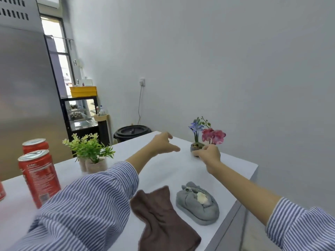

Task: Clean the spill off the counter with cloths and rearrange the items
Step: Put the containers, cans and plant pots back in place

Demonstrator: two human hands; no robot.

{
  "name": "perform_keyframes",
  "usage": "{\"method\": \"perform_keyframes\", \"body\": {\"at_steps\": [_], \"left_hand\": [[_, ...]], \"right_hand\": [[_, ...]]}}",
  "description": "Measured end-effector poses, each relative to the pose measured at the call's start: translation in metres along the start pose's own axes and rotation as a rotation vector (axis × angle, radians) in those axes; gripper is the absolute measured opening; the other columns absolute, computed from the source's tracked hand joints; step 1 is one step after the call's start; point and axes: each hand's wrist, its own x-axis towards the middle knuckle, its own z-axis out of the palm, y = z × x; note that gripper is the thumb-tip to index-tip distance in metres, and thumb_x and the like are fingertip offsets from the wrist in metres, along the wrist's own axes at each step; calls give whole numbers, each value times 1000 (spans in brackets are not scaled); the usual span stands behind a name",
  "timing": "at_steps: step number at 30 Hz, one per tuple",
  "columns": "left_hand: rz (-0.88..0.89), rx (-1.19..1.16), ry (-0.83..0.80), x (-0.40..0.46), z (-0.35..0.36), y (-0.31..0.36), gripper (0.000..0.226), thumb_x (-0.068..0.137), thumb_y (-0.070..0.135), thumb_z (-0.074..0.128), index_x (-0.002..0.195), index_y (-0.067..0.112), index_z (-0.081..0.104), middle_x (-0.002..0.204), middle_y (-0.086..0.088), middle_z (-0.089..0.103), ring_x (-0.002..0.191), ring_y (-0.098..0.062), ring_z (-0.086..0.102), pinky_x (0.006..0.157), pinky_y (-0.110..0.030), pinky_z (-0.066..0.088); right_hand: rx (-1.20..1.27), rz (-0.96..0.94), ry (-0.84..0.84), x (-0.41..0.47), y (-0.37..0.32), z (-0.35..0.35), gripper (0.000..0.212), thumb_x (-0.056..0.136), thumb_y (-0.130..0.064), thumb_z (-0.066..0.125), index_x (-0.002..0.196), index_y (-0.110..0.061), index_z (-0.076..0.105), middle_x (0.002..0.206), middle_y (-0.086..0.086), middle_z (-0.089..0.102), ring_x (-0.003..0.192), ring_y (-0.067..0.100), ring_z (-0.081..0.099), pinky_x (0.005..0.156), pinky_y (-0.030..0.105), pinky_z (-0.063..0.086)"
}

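A small grey pot of blue and pink flowers [208, 134] stands near the far right corner of the white counter [159, 171]. My right hand [210, 153] grips the pot's near side. My left hand [164, 144] hovers over the counter's far end, thumb and finger spread, holding nothing. A crumpled brown cloth [163, 220] lies near me. Beside it on the right sits a bunched grey cloth [197, 205] with a pale creamy lump on top.
Two green plants in beige pots [90, 153] stand at the left middle. Red cola cans [39, 176] stand at the left edge. A black bin [132, 132] sits beyond the counter's far end. The counter's right edge runs close to the grey cloth.
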Motion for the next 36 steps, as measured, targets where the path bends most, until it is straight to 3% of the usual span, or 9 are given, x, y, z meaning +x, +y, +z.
{"method": "perform_keyframes", "body": {"at_steps": [4,9,11,14,16,20,24,30,36], "left_hand": [[-32,-34,-150,43,34,18,77,75,33,75,138,10,36,141,-10,41,125,-26,43,101,-34,39],[-35,-80,-276,84,69,33,103,72,28,79,146,9,10,148,-10,30,133,-28,34,100,-34,35],[-17,-83,-294,96,81,33,94,70,21,80,141,9,20,136,-10,42,124,-27,42,89,-28,38],[65,-152,-367,112,96,29,50,70,-2,74,113,5,50,103,-9,58,90,-18,56,67,-15,49],[89,-188,-321,118,99,25,41,72,-4,72,108,7,53,98,-6,58,83,-14,56,65,-14,50],[-22,-152,-229,123,89,13,69,47,31,87,109,13,63,103,-5,66,96,-20,63,78,-29,56],[-55,-52,-144,112,38,-2,59,49,34,86,98,7,67,101,-11,68,96,-24,65,78,-35,58],[-170,-33,81,67,-89,-34,59,58,33,86,104,7,59,101,-7,63,93,-22,62,77,-32,57],[-307,-23,289,8,-168,-83,64,55,36,87,106,10,59,104,-6,63,95,-21,62,72,-31,58]], "right_hand": [[-82,106,121,19,29,-28,63,69,-12,81,117,-2,41,112,12,51,112,31,50,78,33,44],[-172,111,67,45,50,-27,79,66,-20,84,126,-9,35,129,12,44,119,30,46,92,38,46],[-143,64,63,53,56,-19,80,62,-24,86,125,-10,38,128,10,45,117,28,48,95,41,46],[-122,23,66,63,60,-10,80,60,-35,85,124,-10,43,123,9,53,113,28,52,93,41,48],[-179,28,74,72,59,-9,68,64,-35,80,119,-11,49,118,7,60,112,28,55,90,36,49],[-256,40,45,77,47,-14,37,63,-33,79,93,-15,67,98,5,71,97,25,64,77,32,52],[-225,-8,-4,74,23,-8,28,70,-20,77,94,-9,70,98,8,72,87,21,64,78,31,52],[-280,-116,-280,64,-30,66,39,75,-24,73,113,-17,66,118,0,66,101,17,61,72,17,46],[-222,-142,-615,39,-54,175,62,65,-20,84,119,-4,57,119,16,62,89,21,55,71,26,49]]}}
